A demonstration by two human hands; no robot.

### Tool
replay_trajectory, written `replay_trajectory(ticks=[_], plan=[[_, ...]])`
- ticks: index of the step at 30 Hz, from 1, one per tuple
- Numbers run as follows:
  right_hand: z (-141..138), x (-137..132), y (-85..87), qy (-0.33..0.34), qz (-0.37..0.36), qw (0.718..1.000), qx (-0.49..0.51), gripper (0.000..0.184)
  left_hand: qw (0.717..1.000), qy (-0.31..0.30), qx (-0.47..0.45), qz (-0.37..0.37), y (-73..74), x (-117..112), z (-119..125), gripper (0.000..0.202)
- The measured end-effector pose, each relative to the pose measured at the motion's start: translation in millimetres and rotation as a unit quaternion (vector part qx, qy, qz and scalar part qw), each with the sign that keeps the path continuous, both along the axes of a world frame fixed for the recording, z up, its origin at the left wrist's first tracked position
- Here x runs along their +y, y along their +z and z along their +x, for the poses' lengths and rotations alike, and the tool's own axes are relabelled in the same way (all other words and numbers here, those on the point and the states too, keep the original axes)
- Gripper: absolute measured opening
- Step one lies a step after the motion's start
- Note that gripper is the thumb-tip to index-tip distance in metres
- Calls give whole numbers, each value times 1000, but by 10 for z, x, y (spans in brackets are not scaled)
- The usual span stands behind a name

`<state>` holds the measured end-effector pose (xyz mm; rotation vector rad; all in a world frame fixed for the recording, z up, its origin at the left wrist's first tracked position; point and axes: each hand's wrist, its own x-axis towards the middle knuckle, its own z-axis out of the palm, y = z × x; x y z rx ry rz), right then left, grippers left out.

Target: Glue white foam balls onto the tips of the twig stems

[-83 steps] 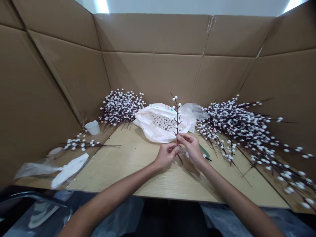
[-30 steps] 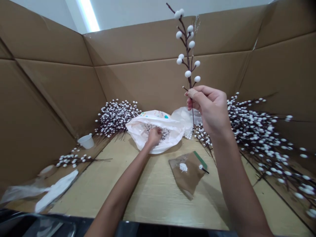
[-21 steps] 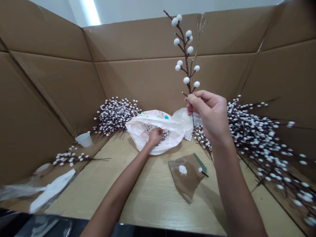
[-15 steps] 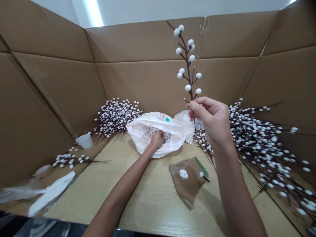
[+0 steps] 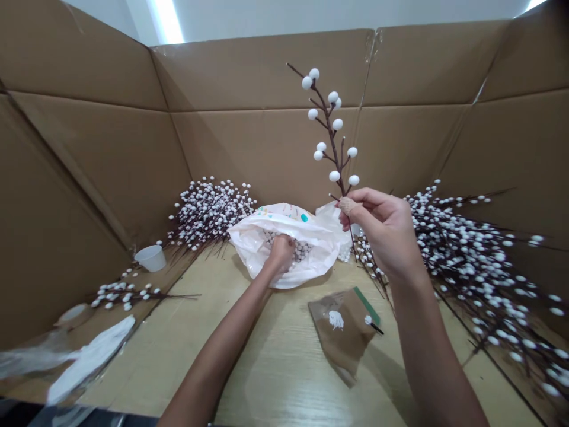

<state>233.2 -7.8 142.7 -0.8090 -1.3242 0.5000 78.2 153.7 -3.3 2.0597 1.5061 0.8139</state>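
My right hand (image 5: 384, 228) pinches the lower stem of a brown artificial berry branch (image 5: 334, 139), held upright with its top leaning left. White berries cap many of its twigs, while a few twig ends are bare. Inside the mouth of a white plastic bag (image 5: 249, 249), my left hand (image 5: 282, 252) is closed among loose white berries (image 5: 303, 250). Its fingertips are hidden, so what they grip, if anything, does not show. On the table between my arms lies a brown piece of card (image 5: 344, 350) with a dab of white paste (image 5: 336, 320) and a dark stick (image 5: 376, 328).
Bunches of berry branches lie at the back left (image 5: 213, 207) and along the right (image 5: 471, 249). At left are a white cup (image 5: 151, 258), a small berry spray (image 5: 128, 293), a tape roll (image 5: 73, 315) and a white cloth-like item (image 5: 91, 359). Cardboard walls (image 5: 267, 77) enclose the table.
The branch in my right hand has come down slightly and tilts more to the left. My left hand stays in the bag, its wrist turned a little.
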Motion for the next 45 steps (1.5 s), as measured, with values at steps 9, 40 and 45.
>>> replay_trajectory(ticks=[9, 40, 45], plan=[[5, 7, -33, -11, -38, 997, -63, 14, 990, -101, 94, -35, 784, -359, -175, 18], [-212, 101, -136, 55, 0, 992, 113, 5, 748, -243, -593, -174, 1331, -975, -38, 12], [-231, 90, -125, 37, -6, 993, 108, 4, 753, -238, -588, -174, 1355, -1011, -52, 12]])
